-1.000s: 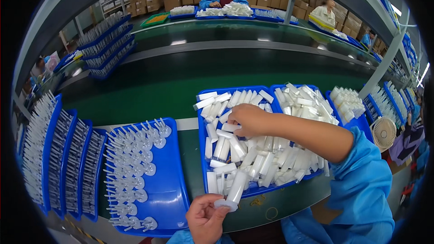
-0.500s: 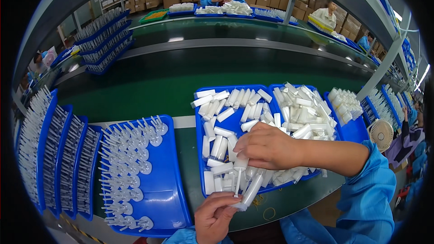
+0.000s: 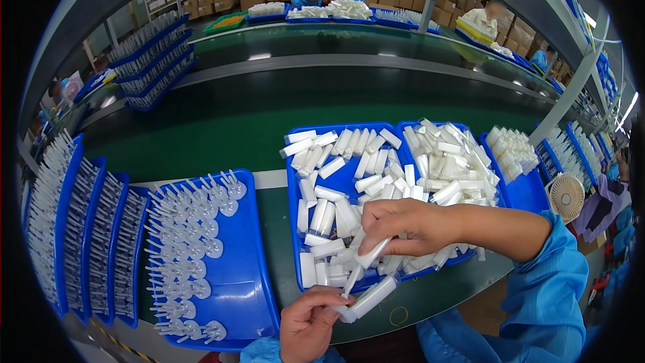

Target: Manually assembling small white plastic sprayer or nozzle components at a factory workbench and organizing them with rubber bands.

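My left hand [image 3: 308, 323] is at the bottom middle, holding a white plastic tube [image 3: 371, 298] near the table's front edge. My right hand [image 3: 396, 225] reaches in from the right over a blue tray [image 3: 293, 181] full of loose white tubes. It holds another white tube [image 3: 373, 254] slanted down toward the one in my left hand. The two tubes are close together, just in front of the tray's near rim.
A blue tray [image 3: 248, 282] of white pump parts lies to the left, with several upright blue racks [image 3: 64, 228] beyond it. More tube trays [image 3: 524, 191] and a small fan [image 3: 566, 195] stand right. A green conveyor [image 3: 222, 121] runs behind; other people work at far benches.
My right hand drew back from the middle of the tray toward the near rim, bringing a tube with it. My left hand's tube rose slightly to meet it.
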`<state>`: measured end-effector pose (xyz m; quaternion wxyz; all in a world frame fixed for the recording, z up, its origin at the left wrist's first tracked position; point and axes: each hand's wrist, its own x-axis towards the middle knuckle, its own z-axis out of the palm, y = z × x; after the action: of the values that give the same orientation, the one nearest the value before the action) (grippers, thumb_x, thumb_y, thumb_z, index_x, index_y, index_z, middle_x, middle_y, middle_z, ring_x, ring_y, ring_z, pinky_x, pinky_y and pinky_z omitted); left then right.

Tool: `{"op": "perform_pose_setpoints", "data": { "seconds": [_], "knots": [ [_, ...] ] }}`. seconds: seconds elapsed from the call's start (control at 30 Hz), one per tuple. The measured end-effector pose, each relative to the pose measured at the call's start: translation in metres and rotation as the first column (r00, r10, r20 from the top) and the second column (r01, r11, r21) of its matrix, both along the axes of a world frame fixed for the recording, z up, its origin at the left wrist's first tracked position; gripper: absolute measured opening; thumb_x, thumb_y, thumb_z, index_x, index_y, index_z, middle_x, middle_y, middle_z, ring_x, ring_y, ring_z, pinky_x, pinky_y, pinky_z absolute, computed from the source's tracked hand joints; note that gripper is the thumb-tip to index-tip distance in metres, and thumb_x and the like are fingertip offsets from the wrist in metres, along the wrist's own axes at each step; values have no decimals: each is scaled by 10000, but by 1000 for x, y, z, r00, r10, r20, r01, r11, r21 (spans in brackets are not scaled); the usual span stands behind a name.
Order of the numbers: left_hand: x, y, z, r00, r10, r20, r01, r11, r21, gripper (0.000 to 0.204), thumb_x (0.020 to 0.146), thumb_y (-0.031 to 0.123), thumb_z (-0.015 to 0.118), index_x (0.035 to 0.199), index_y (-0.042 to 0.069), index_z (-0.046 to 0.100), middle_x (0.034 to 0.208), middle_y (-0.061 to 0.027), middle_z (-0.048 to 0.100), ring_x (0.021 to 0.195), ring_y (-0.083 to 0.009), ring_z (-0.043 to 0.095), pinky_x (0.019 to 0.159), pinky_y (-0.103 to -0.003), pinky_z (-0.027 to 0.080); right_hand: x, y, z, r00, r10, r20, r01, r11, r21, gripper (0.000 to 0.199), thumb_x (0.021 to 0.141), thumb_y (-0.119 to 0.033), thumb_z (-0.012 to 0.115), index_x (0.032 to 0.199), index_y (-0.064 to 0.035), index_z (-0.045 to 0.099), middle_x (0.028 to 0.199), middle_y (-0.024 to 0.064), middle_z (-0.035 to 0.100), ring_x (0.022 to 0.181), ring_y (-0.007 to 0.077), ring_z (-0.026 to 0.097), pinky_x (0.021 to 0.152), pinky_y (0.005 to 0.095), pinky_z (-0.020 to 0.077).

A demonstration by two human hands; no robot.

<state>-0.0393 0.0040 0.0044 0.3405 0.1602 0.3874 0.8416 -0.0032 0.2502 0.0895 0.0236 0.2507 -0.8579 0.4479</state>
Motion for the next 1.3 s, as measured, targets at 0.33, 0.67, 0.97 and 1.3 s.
{"op": "perform_pose_setpoints", "data": {
  "seconds": [0.33, 0.67, 0.97, 1.3],
  "knots": [
    [-8, -7, 15, 900, -185, -395, 187, 982, -33, 116, 841, 99, 607, 858, -15, 618, 896, -143, 597, 812, -216, 563, 720, -312, 442, 26, -16, 29, 999, 38, -24, -33, 977, 210, 176, 848, -122, 598, 1006, -60, 645, 893, 86, 460, 762, 194, 509, 614, 257, 419],
    [1, 0, 20, 863, -73, -501, 134, 987, 87, 198, 815, 158, 652, 926, 21, 562, 951, -157, 534, 991, -255, 482, 807, -360, 414, 31, -47, 16, 970, 239, -51, -241, 970, -31, 138, 857, -115, 544, 978, -57, 578, 923, 114, 423, 810, 224, 481, 721, 332, 362],
    [-4, -10, 15, 956, -10, -292, 10, 1000, 0, 164, 802, 77, 652, 904, 41, 529, 1137, -139, 444, 985, -202, 488, 856, -324, 398, -40, -29, -2, 961, -100, 256, 78, 992, 94, 321, 790, -138, 552, 1093, -72, 468, 1090, 112, 468, 1042, 267, 445, 914, 445, 276],
    [-2, -9, 20, 919, 198, -342, -224, 974, -38, 218, 763, 4, 640, 959, 35, 550, 1169, -168, 489, 1096, -266, 468, 947, -381, 358, -115, 47, -64, 915, -24, -402, 372, 436, 820, 108, 757, -131, 581, 843, -76, 617, 767, 62, 603, 850, 210, 562, 766, 343, 398]
  ]
}}
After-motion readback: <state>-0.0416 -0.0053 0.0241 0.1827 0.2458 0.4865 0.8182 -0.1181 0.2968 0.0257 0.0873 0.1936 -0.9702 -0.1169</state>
